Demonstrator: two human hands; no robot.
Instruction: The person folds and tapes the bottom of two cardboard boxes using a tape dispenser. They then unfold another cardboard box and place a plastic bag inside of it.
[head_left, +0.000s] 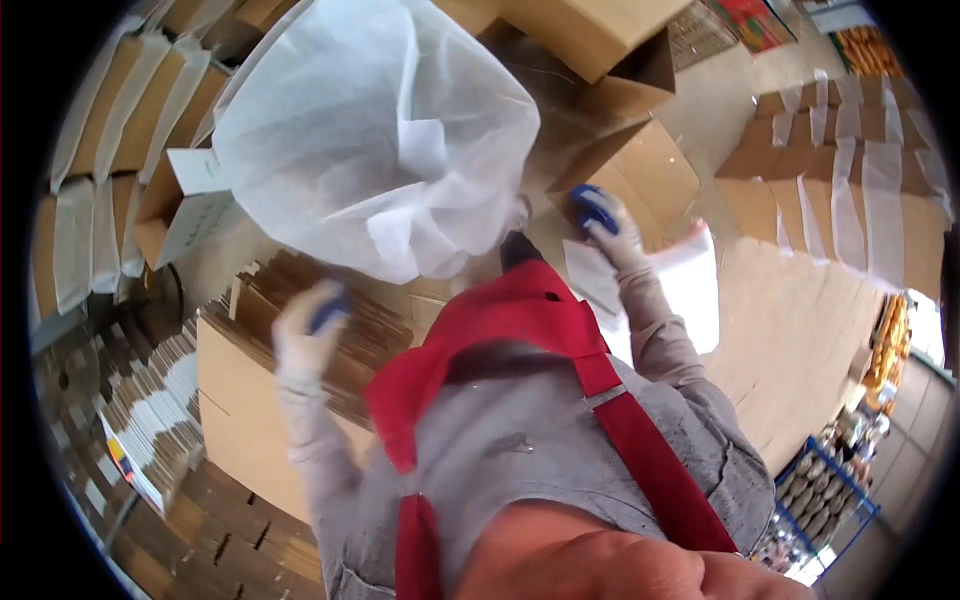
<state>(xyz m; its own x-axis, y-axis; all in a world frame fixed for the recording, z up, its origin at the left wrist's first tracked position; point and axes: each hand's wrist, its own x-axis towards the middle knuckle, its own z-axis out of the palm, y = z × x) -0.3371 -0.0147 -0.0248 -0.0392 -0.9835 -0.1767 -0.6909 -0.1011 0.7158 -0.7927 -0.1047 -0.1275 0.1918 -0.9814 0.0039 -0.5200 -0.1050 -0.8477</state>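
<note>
Closest to you, red straps [655, 455] cross your grey top [520, 440]. Your left hand [310, 325], in a pale covering, is raised above the stack of flattened cardboard [345, 345]; it is blurred, with a blue patch at the fingers, so you cannot tell how far they are open or whether they have hold of anything. Your right hand [612, 228] reaches out on the other side, its fingers bent and blue towards their ends; whether that blue is a covering or something in your grasp is unclear, and so is how wide they stand. Just beside that hand and its forearm lies a white sheet [690, 290], and the open carton [645, 175] is right by your fingers, though contact cannot be made out. The big translucent white bag [370, 140] spreads out beyond your left hand and to the left of your right one, its crumpled lower edge apart from the fingers of both. To its left sits an open box with white flaps [195, 205]. Farther off, wrapped cartons [850, 180] stand on the right, and a blue rack [820, 500] is at the lower right edge
</note>
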